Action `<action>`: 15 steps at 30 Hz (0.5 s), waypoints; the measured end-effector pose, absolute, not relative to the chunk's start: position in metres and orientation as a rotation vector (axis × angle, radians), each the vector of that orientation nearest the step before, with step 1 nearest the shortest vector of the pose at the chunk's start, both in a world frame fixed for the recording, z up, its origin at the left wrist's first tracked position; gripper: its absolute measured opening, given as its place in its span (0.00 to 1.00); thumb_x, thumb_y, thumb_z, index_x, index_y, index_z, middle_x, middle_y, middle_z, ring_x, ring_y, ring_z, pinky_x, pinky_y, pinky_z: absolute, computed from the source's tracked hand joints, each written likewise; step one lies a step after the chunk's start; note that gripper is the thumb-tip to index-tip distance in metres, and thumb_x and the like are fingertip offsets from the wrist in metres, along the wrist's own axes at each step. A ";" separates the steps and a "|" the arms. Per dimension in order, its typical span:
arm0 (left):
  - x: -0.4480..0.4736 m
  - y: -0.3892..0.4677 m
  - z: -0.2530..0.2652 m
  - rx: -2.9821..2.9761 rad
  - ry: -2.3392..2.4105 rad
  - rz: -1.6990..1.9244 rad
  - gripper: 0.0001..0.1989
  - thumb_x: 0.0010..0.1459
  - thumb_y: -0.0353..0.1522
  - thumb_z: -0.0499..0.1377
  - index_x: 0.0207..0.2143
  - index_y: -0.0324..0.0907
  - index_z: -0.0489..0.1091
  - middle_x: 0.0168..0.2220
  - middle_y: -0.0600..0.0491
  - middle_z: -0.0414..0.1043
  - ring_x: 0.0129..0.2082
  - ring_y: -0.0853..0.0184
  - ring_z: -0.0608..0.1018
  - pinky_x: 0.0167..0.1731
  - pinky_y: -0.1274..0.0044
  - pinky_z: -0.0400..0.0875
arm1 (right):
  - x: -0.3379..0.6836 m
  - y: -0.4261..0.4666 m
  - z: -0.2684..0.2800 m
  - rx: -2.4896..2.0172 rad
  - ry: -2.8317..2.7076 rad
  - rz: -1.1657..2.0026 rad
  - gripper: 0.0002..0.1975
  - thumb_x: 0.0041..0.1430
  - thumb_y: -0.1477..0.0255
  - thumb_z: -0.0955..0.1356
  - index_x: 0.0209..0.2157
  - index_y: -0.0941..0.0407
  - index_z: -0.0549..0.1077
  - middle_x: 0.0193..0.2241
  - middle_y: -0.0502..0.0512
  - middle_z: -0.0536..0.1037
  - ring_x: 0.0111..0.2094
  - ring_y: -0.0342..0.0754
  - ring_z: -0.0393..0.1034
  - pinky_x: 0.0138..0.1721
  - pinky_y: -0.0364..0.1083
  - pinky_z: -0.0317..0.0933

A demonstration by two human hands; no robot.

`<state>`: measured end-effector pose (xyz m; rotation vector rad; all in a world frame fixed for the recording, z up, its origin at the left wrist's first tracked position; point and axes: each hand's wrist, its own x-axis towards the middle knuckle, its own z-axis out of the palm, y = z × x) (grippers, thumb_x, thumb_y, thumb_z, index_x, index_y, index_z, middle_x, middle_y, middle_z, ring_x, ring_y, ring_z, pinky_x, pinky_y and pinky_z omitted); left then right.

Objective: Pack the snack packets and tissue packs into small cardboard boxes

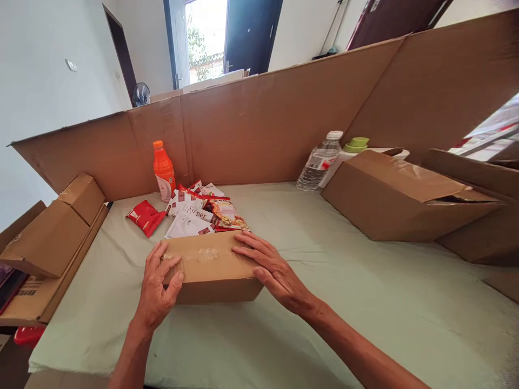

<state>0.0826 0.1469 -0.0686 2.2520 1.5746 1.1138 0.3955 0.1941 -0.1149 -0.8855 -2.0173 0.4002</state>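
A closed brown cardboard box (214, 258) with clear tape on its top lies on the cloth-covered table in front of me. My left hand (159, 281) grips its left end, with fingers and thumb over the top edge. At the other end my right hand (271, 267) holds the box, its long fingers laid across the top and the thumb near the front edge. Just behind the box is a pile of snack packets (190, 216), with a red packet (146, 217) to the left. An orange bottle (163, 172) stands behind them.
A tall cardboard wall (259, 129) runs along the table's back. A clear water bottle (319, 162) leans at back right, beside a green-capped container (357, 145) and an opened cardboard box (401, 200). More cardboard boxes (52, 237) sit at the left edge. Pale green cloth (316, 302) covers the table.
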 end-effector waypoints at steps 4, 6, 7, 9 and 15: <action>0.066 0.155 -0.064 2.172 1.348 0.982 0.19 0.63 0.40 0.62 0.55 0.47 0.76 0.74 0.41 0.49 0.71 0.47 0.61 0.64 0.54 0.65 | 0.404 0.187 -0.118 -0.940 -2.006 0.532 0.26 0.72 0.55 0.60 0.66 0.46 0.68 0.72 0.59 0.57 0.70 0.61 0.56 0.65 0.62 0.61; 0.061 0.157 -0.064 2.171 1.263 0.971 0.22 0.60 0.40 0.65 0.56 0.46 0.76 0.74 0.41 0.47 0.71 0.47 0.61 0.64 0.55 0.65 | 0.410 0.183 -0.118 -0.982 -2.027 0.579 0.25 0.72 0.55 0.61 0.66 0.44 0.68 0.72 0.57 0.57 0.70 0.61 0.55 0.65 0.62 0.60; 0.060 0.156 -0.065 2.176 1.243 0.973 0.23 0.58 0.39 0.67 0.56 0.46 0.76 0.74 0.41 0.48 0.71 0.47 0.62 0.64 0.56 0.65 | 0.413 0.181 -0.119 -1.004 -2.028 0.598 0.25 0.71 0.55 0.61 0.66 0.43 0.68 0.73 0.56 0.57 0.71 0.61 0.54 0.66 0.63 0.59; 0.059 0.147 -0.068 2.195 1.229 0.979 0.27 0.53 0.36 0.70 0.57 0.47 0.75 0.72 0.41 0.50 0.70 0.47 0.63 0.64 0.55 0.64 | 0.416 0.180 -0.121 -1.047 -2.019 0.649 0.25 0.71 0.55 0.61 0.66 0.42 0.68 0.73 0.54 0.56 0.71 0.61 0.53 0.67 0.64 0.56; 0.047 0.071 -0.078 2.410 1.444 1.084 0.38 0.46 0.26 0.69 0.61 0.49 0.68 0.69 0.42 0.52 0.68 0.45 0.60 0.62 0.50 0.65 | 0.381 0.189 -0.126 -1.000 -2.004 0.824 0.26 0.72 0.53 0.59 0.64 0.46 0.71 0.72 0.55 0.58 0.72 0.60 0.52 0.69 0.63 0.51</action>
